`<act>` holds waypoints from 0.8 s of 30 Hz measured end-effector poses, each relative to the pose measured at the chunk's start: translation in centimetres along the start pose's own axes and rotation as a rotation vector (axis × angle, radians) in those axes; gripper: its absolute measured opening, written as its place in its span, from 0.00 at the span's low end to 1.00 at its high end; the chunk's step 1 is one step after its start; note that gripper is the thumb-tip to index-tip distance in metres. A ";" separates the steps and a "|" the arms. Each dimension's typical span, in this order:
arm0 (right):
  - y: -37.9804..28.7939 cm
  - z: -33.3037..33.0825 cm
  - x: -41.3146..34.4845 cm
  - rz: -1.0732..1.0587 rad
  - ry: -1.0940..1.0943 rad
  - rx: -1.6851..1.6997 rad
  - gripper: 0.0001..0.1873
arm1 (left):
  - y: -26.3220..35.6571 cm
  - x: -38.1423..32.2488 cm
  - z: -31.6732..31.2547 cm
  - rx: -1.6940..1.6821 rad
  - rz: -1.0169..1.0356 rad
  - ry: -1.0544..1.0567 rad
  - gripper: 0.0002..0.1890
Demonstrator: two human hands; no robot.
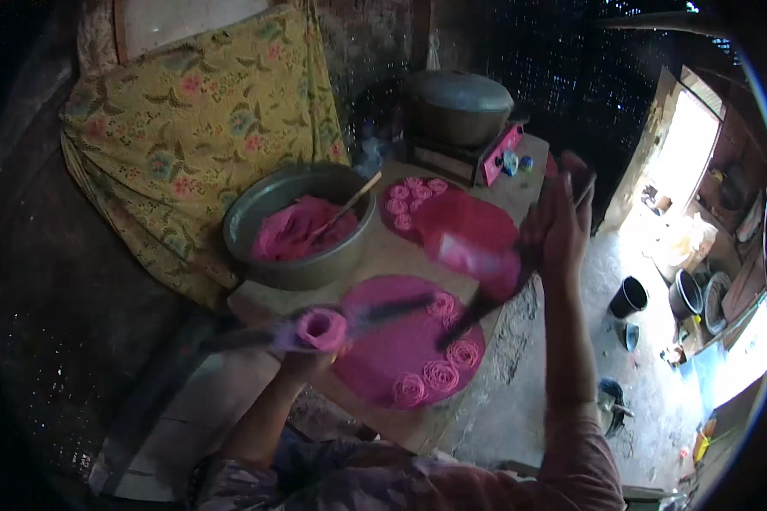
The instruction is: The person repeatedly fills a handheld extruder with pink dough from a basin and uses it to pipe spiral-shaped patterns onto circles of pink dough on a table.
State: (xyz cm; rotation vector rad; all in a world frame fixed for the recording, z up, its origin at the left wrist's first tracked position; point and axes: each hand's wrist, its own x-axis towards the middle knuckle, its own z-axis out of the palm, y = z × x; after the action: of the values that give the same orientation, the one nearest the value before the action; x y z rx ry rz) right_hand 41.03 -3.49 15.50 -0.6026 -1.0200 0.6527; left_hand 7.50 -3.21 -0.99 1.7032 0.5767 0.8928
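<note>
My left hand [313, 361] is closed around the middle of a dark, long-handled dough press [383, 310]. Pink dough with a hole in its centre fills the press's round chamber [321, 328]. To the right, my raised right hand [564, 220] grips a second dark bar with a pink-smeared plunger [476, 259], blurred by motion. Below the bars lies a round pink mat [383, 351], with several coils of pink dough strands [440, 375] along its right side. Farther back, similar coils [415, 197] sit on another round mat, partly covered by a red disc [470, 223].
A metal basin [236, 246] of pink dough [294, 227] holds a wooden-handled spoon [358, 191]. Behind it hangs a yellow patterned cloth [198, 128]. A lidded pot [457, 105] sits on a pink-fronted stove [503, 153]. Black buckets [629, 297] stand on the floor at right.
</note>
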 end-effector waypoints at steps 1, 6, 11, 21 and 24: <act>0.3 1.6 0.5 -0.011 0.125 0.105 0.11 | 0.1 0.1 -0.7 -0.105 0.047 0.117 0.21; 8.6 12.4 -0.4 0.211 0.240 0.729 0.17 | 4.3 2.1 -1.9 -0.235 0.638 0.961 0.21; 23.0 18.0 0.6 0.463 -0.467 -0.077 0.23 | 15.1 -3.6 -10.6 -0.100 1.200 0.684 0.12; 40.7 15.0 9.1 -0.586 -1.180 -2.002 0.18 | 0.2 -9.7 -18.0 0.766 0.083 1.139 0.24; 36.1 17.0 10.5 -0.395 -1.466 -2.064 0.18 | -0.9 -9.4 -18.5 1.089 0.044 1.068 0.27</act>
State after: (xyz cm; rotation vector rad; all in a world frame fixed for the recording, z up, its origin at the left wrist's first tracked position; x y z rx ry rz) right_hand 22.07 30.61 2.25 -1.6227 -3.0432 -0.8738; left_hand -12.81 0.85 -1.81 2.0186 2.0191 1.6957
